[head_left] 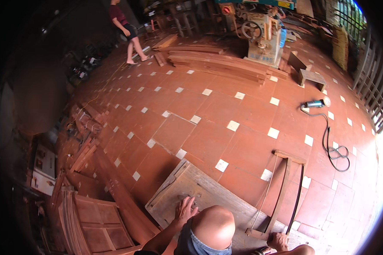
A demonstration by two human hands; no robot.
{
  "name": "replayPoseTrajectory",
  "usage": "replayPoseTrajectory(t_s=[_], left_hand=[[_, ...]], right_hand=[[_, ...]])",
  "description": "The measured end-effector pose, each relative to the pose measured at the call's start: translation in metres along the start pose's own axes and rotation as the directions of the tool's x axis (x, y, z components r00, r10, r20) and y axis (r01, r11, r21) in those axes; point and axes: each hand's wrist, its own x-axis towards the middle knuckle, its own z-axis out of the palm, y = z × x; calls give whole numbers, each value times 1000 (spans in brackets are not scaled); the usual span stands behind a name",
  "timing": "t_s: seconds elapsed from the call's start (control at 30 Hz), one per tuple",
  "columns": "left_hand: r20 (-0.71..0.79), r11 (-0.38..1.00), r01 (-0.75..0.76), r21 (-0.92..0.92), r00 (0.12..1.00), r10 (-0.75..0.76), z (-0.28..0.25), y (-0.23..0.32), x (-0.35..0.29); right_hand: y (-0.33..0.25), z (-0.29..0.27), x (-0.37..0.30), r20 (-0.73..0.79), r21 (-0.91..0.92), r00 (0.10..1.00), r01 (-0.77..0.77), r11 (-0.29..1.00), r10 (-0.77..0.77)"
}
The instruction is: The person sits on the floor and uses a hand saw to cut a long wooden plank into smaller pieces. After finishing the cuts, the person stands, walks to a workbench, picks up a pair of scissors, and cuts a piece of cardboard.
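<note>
A weathered wooden bench board (217, 189) stretches out in front of my knees. My left hand (185, 209) rests on its left part, fingers apart, beside a small dark lump or hollow that I cannot make out. At the board's right side, my right hand (278, 241) is closed around the near end of a wooden frame saw (281, 191). The saw points away from me, with its dark blade on the right and a tensioning cord on the left. Its far end reaches over the tiled floor.
An angle grinder (314, 103) with a looped cord lies at right. Stacked planks (217, 63) lie before a machine with a handwheel (252, 29). Panelled wooden pieces (104, 225) and a long plank (121, 191) are at left. A person (125, 32) stands far left.
</note>
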Motion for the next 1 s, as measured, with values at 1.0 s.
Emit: replayPoseTrajectory(t_s=[1.0], left_hand=[[-169, 952, 286, -108, 938, -301, 18, -109, -11]], right_hand=[[-296, -230, 238, 426, -483, 829, 547, 684, -361]])
